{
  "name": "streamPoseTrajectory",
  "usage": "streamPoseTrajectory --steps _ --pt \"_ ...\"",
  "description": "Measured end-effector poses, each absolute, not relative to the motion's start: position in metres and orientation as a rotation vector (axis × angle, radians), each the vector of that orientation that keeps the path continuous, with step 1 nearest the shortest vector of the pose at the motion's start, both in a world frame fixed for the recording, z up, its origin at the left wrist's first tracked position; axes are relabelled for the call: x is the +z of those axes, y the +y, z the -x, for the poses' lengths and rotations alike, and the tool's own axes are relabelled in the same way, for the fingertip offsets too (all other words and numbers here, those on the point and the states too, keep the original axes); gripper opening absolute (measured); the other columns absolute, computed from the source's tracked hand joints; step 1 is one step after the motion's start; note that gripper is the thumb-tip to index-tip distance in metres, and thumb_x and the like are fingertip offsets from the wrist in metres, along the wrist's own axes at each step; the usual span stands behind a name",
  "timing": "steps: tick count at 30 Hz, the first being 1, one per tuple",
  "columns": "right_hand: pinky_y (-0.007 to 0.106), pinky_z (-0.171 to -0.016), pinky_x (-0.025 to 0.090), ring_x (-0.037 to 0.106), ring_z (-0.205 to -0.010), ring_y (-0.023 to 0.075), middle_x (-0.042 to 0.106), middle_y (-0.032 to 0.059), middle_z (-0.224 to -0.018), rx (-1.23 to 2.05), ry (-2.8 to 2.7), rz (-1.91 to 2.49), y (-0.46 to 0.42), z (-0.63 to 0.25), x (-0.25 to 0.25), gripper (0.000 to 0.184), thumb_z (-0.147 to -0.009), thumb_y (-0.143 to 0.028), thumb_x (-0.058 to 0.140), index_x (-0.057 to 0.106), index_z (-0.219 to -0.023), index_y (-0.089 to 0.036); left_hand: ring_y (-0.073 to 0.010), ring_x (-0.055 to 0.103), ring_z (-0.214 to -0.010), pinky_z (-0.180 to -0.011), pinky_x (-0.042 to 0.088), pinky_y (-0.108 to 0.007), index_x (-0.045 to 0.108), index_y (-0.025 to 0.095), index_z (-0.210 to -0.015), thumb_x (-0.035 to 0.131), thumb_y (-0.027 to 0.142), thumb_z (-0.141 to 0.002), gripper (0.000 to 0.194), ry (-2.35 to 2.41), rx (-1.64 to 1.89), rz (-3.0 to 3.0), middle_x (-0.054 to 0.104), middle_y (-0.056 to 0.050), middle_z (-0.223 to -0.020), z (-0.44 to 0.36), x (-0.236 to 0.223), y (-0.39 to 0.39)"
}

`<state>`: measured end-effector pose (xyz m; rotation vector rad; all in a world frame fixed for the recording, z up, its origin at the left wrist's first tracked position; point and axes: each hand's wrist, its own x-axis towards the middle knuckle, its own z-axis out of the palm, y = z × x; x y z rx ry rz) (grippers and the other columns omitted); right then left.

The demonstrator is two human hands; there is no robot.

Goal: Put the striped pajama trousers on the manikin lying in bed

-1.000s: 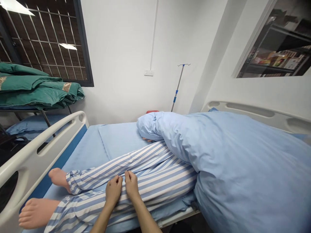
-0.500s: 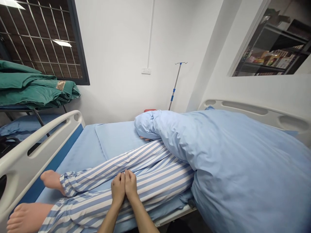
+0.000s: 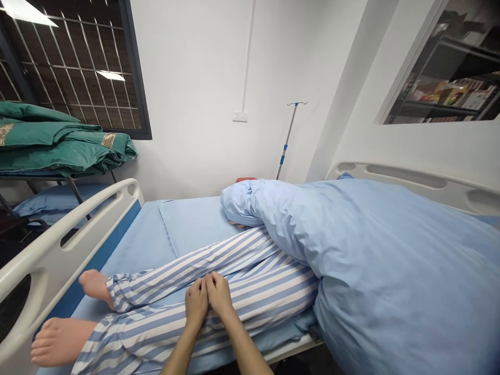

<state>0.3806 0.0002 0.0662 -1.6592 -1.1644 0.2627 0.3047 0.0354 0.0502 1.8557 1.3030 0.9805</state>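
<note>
at six o'clock the left hand and the right hand have come together, fingers touching, both lying open on the striped trousers, holding nothing.

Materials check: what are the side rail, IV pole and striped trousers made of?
The side rail looks like moulded white plastic: smooth, semi-gloss, rounded cut-outs. The IV pole looks like thin metal, going by its sheen. The striped trousers look like soft woven fabric, perhaps cotton, given their folds; the exact fibre can't be told.
</note>
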Motion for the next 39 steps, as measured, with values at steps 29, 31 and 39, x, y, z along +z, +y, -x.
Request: streamPoseTrajectory --steps 29,31,39 --pt "0.024 -0.059 0.038 0.042 -0.059 0.0123 0.045 -0.0024 -0.058 0.558 -0.774 1.333 0.004 -0.4 0.038 0.033 -0.079 -0.046 0.046 0.045 -0.06 -0.019 -0.0132 0.047 -0.054 -0.058 0.029 -0.025 0.046 0.02 -0.057 0.033 0.035 -0.084 0.034 1.273 0.982 -1.896 0.054 -0.001 -0.053 -0.333 0.058 0.018" --pt "0.024 -0.058 0.037 0.04 -0.058 0.012 0.043 -0.003 -0.057 0.533 -0.784 1.357 0.004 -0.399 0.038 0.032 -0.08 -0.044 0.044 0.043 -0.059 -0.019 -0.0132 0.047 -0.055 -0.058 0.029 -0.025 0.045 0.021 -0.057 0.033 0.034 -0.084 0.033 1.297 0.966 -1.915 0.054 -0.001 -0.053 -0.332 0.056 0.018" --pt "0.024 -0.052 0.025 0.039 -0.052 0.0113 0.042 -0.0025 -0.051 0.481 -1.133 1.669 0.001 -0.415 0.069 0.036 -0.085 -0.035 0.035 0.037 -0.053 -0.019 -0.0134 0.05 -0.058 -0.058 0.027 -0.024 0.046 0.02 -0.059 0.031 0.031 -0.085 0.033 1.298 0.896 -1.98 0.058 -0.003 -0.059 -0.332 0.057 0.02"
